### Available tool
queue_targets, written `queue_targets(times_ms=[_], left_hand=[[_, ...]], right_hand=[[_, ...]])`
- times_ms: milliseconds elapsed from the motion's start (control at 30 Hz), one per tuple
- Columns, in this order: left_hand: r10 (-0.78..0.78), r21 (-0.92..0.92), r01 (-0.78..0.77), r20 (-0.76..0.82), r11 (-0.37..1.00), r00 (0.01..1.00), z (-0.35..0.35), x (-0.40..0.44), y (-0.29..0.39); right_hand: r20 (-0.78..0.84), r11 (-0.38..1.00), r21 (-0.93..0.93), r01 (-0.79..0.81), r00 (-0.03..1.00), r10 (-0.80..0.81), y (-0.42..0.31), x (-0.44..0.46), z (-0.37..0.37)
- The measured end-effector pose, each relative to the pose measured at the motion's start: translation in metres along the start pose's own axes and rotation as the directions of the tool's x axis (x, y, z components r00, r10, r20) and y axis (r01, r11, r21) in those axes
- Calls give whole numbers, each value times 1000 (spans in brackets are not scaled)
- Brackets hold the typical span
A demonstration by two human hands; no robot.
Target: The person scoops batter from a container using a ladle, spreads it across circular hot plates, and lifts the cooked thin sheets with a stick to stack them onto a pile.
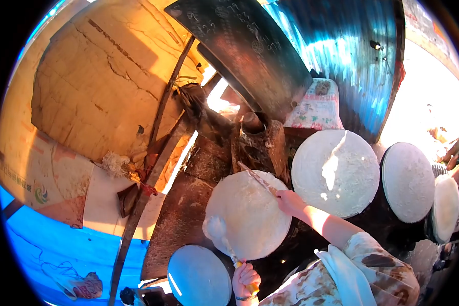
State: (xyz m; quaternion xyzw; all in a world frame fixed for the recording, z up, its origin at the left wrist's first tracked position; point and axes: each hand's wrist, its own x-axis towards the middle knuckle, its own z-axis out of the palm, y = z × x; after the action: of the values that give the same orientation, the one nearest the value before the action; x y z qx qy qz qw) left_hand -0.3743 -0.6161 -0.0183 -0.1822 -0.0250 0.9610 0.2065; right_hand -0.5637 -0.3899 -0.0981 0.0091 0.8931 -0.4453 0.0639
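Observation:
My left hand [246, 279] is closed around the yellow handle of a scraper [220, 233]. The scraper's pale head lies at the left edge of a round white disc [255, 217]. My right hand [289, 202] grips a long thin stick [257, 178], which reaches up and left over the disc's upper edge. Its far tip is beyond the rim. The disc's surface looks smooth and off-white.
More round white discs stand at the right [336, 173], farther right [409, 182] and lower left [199, 275]. Behind is a clay-like pipe [254, 122], beside a dark panel [245, 51]. A slanting pole [137, 219] crosses the left side.

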Motion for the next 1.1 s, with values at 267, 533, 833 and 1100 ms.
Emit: queue_targets(times_ms=[267,533,833,1100], left_hand=[[72,-4,-72,12,997,997,2,2,-15],[139,-70,-137,27,988,990,3,10,-37],[132,-155,-122,57,980,990,-3,-18,-35],[183,-103,-175,75,979,980,-26,-51,-27]], right_hand=[[-53,908,414,-66,994,96,55,-70,-20],[64,976,-162,146,988,-138,2,11,-15],[49,956,172,239,967,-251,25,-54,11],[-91,943,-291,163,976,-197,-5,-39,12]])
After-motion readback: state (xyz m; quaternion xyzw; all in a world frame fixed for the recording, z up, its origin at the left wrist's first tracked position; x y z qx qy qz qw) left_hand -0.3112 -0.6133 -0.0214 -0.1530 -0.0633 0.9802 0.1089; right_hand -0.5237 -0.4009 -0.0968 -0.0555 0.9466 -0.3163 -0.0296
